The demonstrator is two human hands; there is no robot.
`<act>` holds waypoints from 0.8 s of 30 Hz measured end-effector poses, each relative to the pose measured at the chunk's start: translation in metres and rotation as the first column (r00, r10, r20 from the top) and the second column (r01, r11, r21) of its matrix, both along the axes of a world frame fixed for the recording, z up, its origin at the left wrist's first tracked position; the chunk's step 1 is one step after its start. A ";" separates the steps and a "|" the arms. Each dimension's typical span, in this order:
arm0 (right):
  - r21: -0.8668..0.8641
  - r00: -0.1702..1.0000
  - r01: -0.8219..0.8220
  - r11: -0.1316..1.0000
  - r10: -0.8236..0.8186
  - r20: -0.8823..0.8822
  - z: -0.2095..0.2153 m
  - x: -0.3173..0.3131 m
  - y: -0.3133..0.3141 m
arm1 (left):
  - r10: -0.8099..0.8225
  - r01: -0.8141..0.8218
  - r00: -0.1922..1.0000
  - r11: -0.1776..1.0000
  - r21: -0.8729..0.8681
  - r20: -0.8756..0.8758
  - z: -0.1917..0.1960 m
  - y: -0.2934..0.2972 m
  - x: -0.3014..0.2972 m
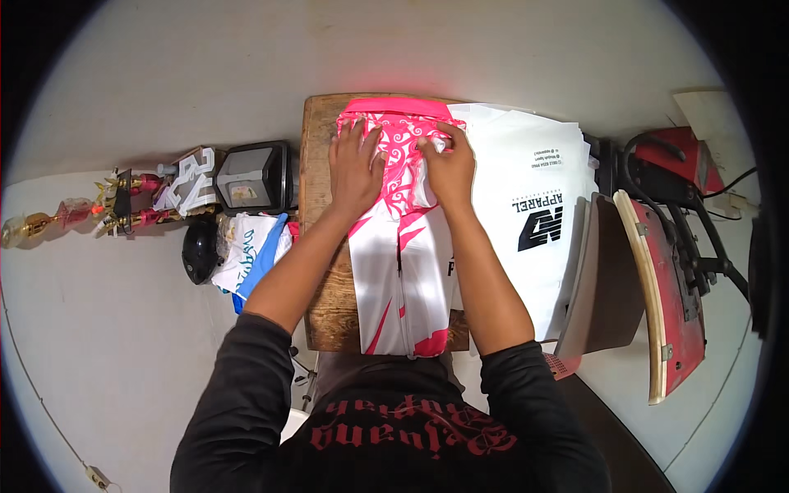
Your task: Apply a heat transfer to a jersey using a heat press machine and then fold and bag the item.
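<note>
A pink-and-white garment (403,168) lies partly folded on a wooden table (330,304). Its upper part has a pink swirl pattern; two white lengths with pink streaks run down toward my body. My left hand (357,168) rests on the left side of the patterned part, fingers stretched out and palm down. Opposite it, my right hand (451,168) bends its thumb and fingers around a white fold at the garment's right edge. The palm side of that hand is hidden.
White printed plastic bags (514,156) lie flat to the right. Beyond them stands a red heat-press-like machine (678,312) with a padded board. At left are folded clothes (255,251), a black-and-grey box (253,177) and trophies (131,197). A wall rises behind the table.
</note>
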State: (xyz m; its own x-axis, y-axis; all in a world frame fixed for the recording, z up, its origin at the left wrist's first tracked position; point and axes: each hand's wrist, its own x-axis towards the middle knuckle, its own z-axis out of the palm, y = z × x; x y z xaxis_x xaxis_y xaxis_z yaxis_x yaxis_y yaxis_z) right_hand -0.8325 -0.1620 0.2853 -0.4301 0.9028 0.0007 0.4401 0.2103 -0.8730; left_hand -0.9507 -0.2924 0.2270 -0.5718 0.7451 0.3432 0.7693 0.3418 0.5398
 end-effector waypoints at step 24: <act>0.568 0.894 -0.443 0.694 0.295 0.337 -0.076 0.061 -0.100 | 0.260 -0.392 0.768 0.914 0.108 0.586 -0.026 0.003 0.000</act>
State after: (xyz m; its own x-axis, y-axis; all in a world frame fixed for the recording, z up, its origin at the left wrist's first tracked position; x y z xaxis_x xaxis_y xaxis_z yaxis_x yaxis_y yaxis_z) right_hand -0.7716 -0.2620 0.2092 -0.7842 0.4992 0.3686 0.3584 0.8493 -0.3875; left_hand -0.9510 -0.2889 0.2011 -0.9049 0.4250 0.0211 0.1830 0.3439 0.9210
